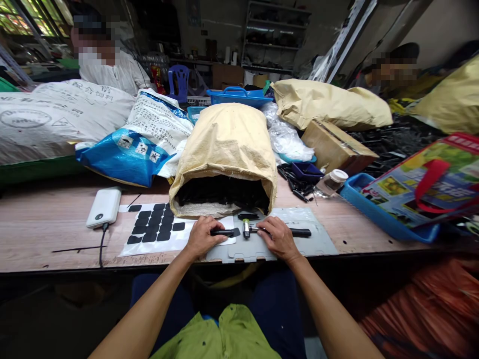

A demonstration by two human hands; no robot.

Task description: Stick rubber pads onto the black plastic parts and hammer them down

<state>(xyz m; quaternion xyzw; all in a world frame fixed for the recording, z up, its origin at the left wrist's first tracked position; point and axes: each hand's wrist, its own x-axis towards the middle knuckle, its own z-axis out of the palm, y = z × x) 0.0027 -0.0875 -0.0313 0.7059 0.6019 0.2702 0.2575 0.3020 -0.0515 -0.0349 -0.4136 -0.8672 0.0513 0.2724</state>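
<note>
My left hand [204, 238] is closed on a small black part [223, 233] at the left side of the grey mat [318, 241]. My right hand [279, 237] is closed round the handle of a small hammer [299, 233], whose yellow-and-silver head [246, 228] lies on the mat. Another black part [247, 216] lies just behind the hammer head. An open yellow sack [228, 144] full of black pieces stands behind both hands. Left of my left hand is a white sheet [164, 247] with rows of black squares [151, 224].
A white power bank [105, 205] with a cable is at the left. On the right are a jar [332, 182], a wooden box [337, 147] and a blue tray [389, 224] holding a colourful bag [430, 184]. Two people sit across, behind sacks.
</note>
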